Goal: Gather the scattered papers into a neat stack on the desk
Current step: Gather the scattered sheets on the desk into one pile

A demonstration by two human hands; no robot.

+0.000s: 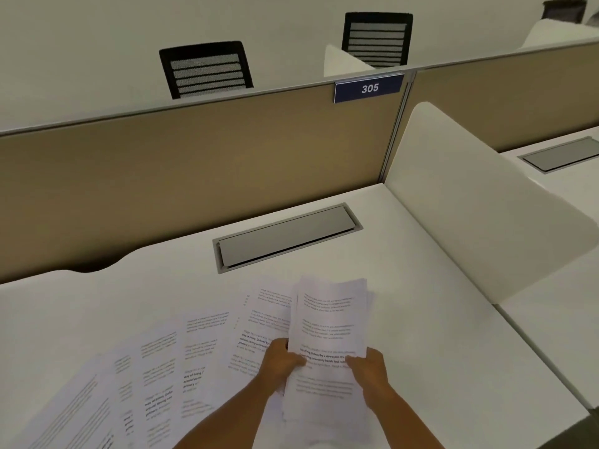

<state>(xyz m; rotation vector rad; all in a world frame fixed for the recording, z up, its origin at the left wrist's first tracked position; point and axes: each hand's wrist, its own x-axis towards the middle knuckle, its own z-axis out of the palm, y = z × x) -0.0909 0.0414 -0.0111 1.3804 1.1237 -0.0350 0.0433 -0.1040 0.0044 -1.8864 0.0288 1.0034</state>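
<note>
A bundle of printed white sheets [327, 322] is held above the white desk [437, 319], slightly right of centre. My left hand [280, 359] grips its left edge and my right hand [368, 367] grips its right edge, thumbs on top. Several more printed sheets [168, 361] lie fanned out and overlapping on the desk to the left, running down to the lower left corner. The sheet closest to the bundle [262, 315] is partly tucked under it.
A grey cable hatch [287, 238] is set into the desk behind the papers. A tan partition [194, 170] with a blue 305 sign [369, 88] closes the back. A white side divider [470, 196] stands on the right. Black chairs [205, 69] show beyond.
</note>
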